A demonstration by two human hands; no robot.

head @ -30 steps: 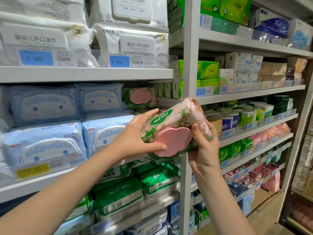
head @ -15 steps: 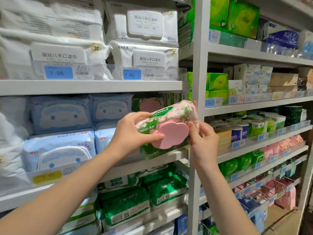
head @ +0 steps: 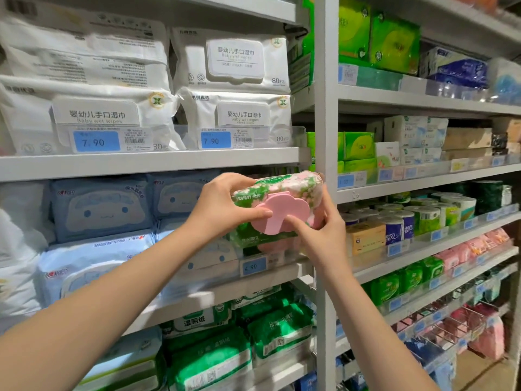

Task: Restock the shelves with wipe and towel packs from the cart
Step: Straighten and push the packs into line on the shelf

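Head view, risks:
- The soft plastic wipe pack printed with pink and green blossoms (head: 277,189) is held in the air at the right end of the middle grey metal shelf (head: 214,292). It sits just above a matching floral pack (head: 253,241) lying there and close beside the grey upright post (head: 325,153)
- The slot looks tight; the pack could catch on the post or on the shelf above if pushed in skewed
- Set on the rounded pack below, it may slide forward over the clear front lip by the blue 4.90 price tag (head: 254,266)
- Finger pressure on the pink flower-shaped lid (head: 282,211) might pop it open

Head view, grip:
- Left hand (head: 222,210) grasps the pack's left end, fingers over the top, thumb on the lid's edge
- Right hand (head: 318,230) cups the right end from below, one finger laid on the lid

Head view, look of the pack:
- Pillow-shaped, plump, glossy film, crimped at the right end
- Green oval logo on top, partly readable white lettering on a green band
- Lid faces the person; the pack is tilted slightly, its right end higher
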